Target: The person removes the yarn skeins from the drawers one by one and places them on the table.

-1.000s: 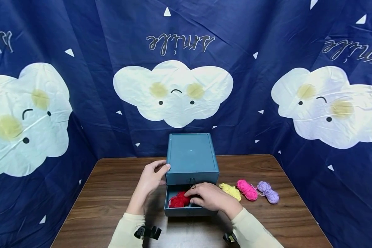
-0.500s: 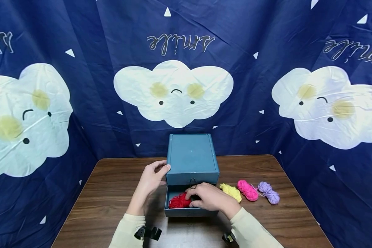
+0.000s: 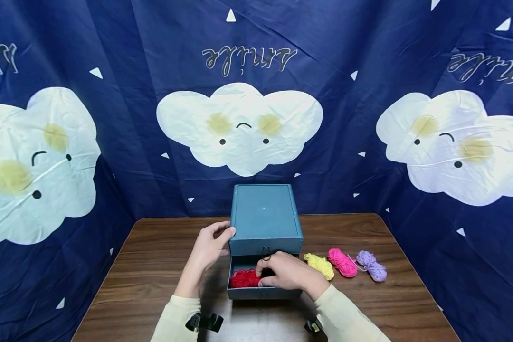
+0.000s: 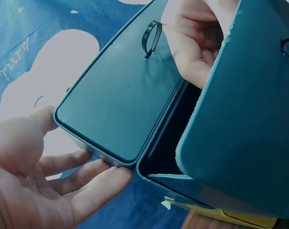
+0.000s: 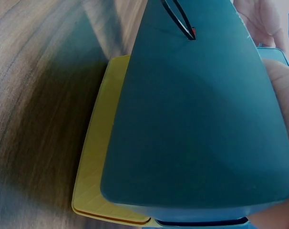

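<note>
The teal drawer box (image 3: 265,216) is steadied at its left front corner by the left hand (image 3: 208,249), fingers relaxed against the wall, seemingly so that it is kept from sliding on the bench (image 3: 154,266). In the open lower drawer (image 3: 262,293) the red yarn (image 3: 243,279) is covered by the right hand (image 3: 287,274), whose fingers are curled over it; a true grip cannot be told. "Smile" is printed, upside down, on the backdrop (image 3: 249,59).
</note>
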Demonstrator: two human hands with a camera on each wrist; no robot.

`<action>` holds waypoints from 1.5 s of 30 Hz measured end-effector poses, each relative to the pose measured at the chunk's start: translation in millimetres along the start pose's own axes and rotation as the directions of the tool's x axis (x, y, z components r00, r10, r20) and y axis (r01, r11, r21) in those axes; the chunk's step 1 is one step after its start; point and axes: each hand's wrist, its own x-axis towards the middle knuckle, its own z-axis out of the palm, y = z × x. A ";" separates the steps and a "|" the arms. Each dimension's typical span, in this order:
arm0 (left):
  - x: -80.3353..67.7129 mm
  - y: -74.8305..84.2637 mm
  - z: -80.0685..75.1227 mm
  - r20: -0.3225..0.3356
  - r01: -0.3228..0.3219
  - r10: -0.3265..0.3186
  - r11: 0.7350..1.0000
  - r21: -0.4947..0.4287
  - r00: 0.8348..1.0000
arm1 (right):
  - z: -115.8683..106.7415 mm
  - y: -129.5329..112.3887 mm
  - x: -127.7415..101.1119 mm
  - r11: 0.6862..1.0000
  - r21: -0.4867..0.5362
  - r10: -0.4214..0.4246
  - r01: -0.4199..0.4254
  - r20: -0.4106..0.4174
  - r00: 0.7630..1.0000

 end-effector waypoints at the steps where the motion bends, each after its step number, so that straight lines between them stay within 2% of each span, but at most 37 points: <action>1: -0.1 0.2 0.1 -0.001 0.000 0.000 1.000 0.000 1.000 | 0.1 -0.1 0.1 1.000 -0.001 0.005 -0.005 0.000 1.000; 8: 1.6 0.4 -0.1 -0.010 0.001 -0.001 1.000 -0.007 1.000 | 0.3 -0.2 1.3 1.000 -0.004 0.022 -0.022 -0.013 1.000; 19: 1.4 2.1 0.7 -0.006 -0.001 0.001 1.000 -0.005 1.000 | 3.4 3.3 1.2 0.999 0.031 -0.012 0.014 -0.058 0.998; 25: 1.2 2.5 0.6 -0.006 -0.004 0.004 1.000 0.000 1.000 | 3.1 3.7 1.7 0.998 0.068 0.010 -0.008 -0.029 1.000; 34: 1.7 1.0 0.8 0.000 -0.002 0.002 1.000 0.004 1.000 | 1.5 1.1 3.2 0.999 0.045 0.012 -0.013 0.010 1.000; 40: 1.2 -0.4 1.2 -0.006 -0.001 0.001 1.000 0.003 1.000 | 4.1 0.3 3.7 0.996 0.090 0.014 -0.013 -0.008 1.000; 45: 0.4 0.3 0.8 -0.007 0.002 -0.002 1.000 0.003 1.000 | 6.4 1.5 4.3 0.998 0.068 -0.017 0.019 -0.033 0.999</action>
